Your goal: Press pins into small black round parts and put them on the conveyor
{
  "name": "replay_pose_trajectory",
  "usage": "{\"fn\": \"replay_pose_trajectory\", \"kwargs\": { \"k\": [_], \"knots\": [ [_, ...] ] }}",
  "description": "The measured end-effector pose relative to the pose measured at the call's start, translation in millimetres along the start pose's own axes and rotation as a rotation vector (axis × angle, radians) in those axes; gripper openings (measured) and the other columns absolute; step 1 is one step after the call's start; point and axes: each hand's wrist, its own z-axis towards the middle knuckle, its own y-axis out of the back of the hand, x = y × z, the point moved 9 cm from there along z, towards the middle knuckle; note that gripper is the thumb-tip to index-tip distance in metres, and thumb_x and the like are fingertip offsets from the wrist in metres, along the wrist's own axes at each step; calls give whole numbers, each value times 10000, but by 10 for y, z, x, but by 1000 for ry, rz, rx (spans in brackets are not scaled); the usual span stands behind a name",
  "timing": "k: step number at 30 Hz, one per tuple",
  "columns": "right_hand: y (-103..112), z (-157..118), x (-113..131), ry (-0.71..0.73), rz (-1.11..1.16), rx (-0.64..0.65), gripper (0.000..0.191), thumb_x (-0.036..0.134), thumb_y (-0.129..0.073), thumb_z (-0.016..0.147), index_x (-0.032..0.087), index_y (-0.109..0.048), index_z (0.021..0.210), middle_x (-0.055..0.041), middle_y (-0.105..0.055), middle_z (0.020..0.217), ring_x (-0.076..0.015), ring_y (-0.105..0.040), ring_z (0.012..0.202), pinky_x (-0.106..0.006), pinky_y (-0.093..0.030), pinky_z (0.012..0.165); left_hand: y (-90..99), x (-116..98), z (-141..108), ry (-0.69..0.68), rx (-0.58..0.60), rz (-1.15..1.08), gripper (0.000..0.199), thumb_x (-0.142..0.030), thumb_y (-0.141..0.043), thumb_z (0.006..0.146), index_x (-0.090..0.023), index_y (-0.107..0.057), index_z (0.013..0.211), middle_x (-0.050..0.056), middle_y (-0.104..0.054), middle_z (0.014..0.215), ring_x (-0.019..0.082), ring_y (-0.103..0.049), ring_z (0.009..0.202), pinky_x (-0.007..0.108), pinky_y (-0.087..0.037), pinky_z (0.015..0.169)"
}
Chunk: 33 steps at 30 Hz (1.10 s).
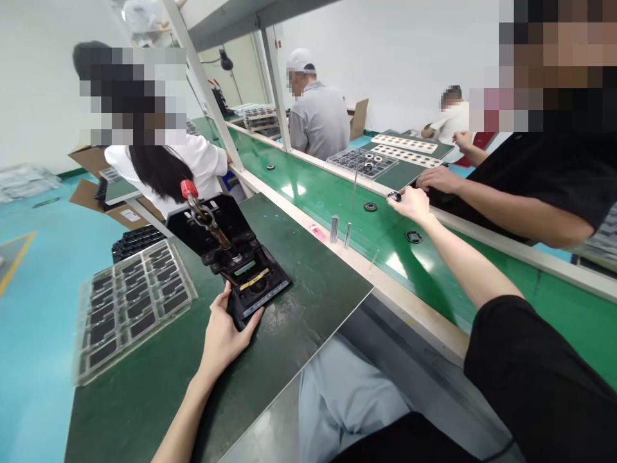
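Observation:
On the green work mat stands a black toggle-clamp fixture (250,273) with a red-tipped lever (189,190) and a yellow strip across its base. My left hand (226,331) grips the near left corner of that base, thumb along the front edge and fingers at the side. Over the far side of the green conveyor belt, my right hand (413,204) pinches a small dark round part (394,196). Similar black ring-shaped parts lie on the belt: one (370,206) just left of that hand, another (414,237) below it, and a third (270,167) farther off.
A clear tray (135,302) of dark flat parts lies left of the fixture. Metal pins (334,229) stand on the belt's white near rail (414,315). Across the belt, a person's hand (441,179) is close to mine. Another tray (362,164) and white strips (407,154) lie beyond.

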Motion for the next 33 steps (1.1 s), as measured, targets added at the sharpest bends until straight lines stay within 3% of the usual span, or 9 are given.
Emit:
{"fn": "replay_pose_trajectory", "kwargs": {
  "k": [6, 10, 17, 21, 24, 27, 29, 31, 33],
  "knots": [
    [-115, -76, -40, -43, -71, 102, 523, 504, -651, 895, 64, -701, 1173, -266, -720, 1154, -393, -652, 1140, -456, -521, 942, -12, -34, 2, -26, 27, 42, 985, -719, -601, 825, -70, -362, 1527, 269, -493, 1513, 411, -570, 1375, 553, -516, 1142],
    [-6, -217, -180, -22, -22, 92, 563, 541, -603, 936, 66, -690, 1225, -250, -721, 1179, -370, -658, 1129, -434, -517, 930, -10, -29, -4, -21, 32, 67, 975, -725, -586, 837, -66, -353, 1517, 280, -478, 1532, 415, -597, 1338, 562, -546, 1096],
    [122, -1178, -737, 58, 4, 192, 552, 619, -710, 830, 170, -735, 1150, -108, -752, 869, -313, -703, 875, -372, -513, 746, -18, -46, 2, -74, 16, 76, 878, -672, -603, 845, -90, -398, 1468, 268, -494, 1536, 402, -571, 1367, 547, -536, 1111],
    [302, -1544, -798, 14, 110, 100, 528, 651, -655, 857, 160, -752, 1023, -108, -708, 764, -293, -673, 805, -360, -475, 682, -21, -31, 9, -78, 16, 69, 854, -653, -634, 838, -92, -405, 1439, 282, -497, 1520, 421, -564, 1367, 563, -553, 1078],
    [405, -1760, -661, -86, 462, 112, 593, 768, -713, 759, 192, -738, 894, -10, -542, 583, -199, -542, 611, -313, -391, 570, 7, -79, -4, -92, -15, 14, 856, -620, -669, 833, -74, -384, 1427, 302, -515, 1483, 427, -590, 1332, 569, -574, 1036],
    [411, -2133, -358, -282, 1119, 235, 604, 797, -774, 697, 208, -673, 786, 66, -323, 544, -106, -332, 517, -256, -279, 463, 128, -244, -64, -115, -123, -54, 744, -551, -699, 837, -65, -458, 1346, 286, -578, 1361, 404, -645, 1237, 533, -617, 940],
    [369, -2495, 7, -412, 1523, 392, 563, 735, -824, 707, 207, -637, 769, 76, -274, 586, -86, -279, 527, -216, -260, 429, 253, -428, -149, -146, -231, -67, 584, -474, -711, 850, -94, -533, 1256, 229, -628, 1238, 370, -665, 1163, 498, -629, 877],
    [312, -2890, 443, -504, 1754, 590, 500, 652, -856, 737, 207, -634, 785, 76, -260, 612, -81, -268, 539, -187, -283, 424, 342, -649, -255, -194, -299, -96, 419, -379, -695, 885, -132, -565, 1198, 159, -658, 1128, 285, -693, 990, 437, -622, 811],
    [254, -3209, 862, -491, 1807, 754, 495, 679, -794, 795, 200, -672, 837, 71, -263, 615, -88, -255, 546, -192, -292, 429, 298, -853, -332, -240, -217, -182, 257, -285, -644, 936, -173, -574, 1156, 81, -676, 1037, 169, -673, 772, 350, -601, 760]
  ]
}}
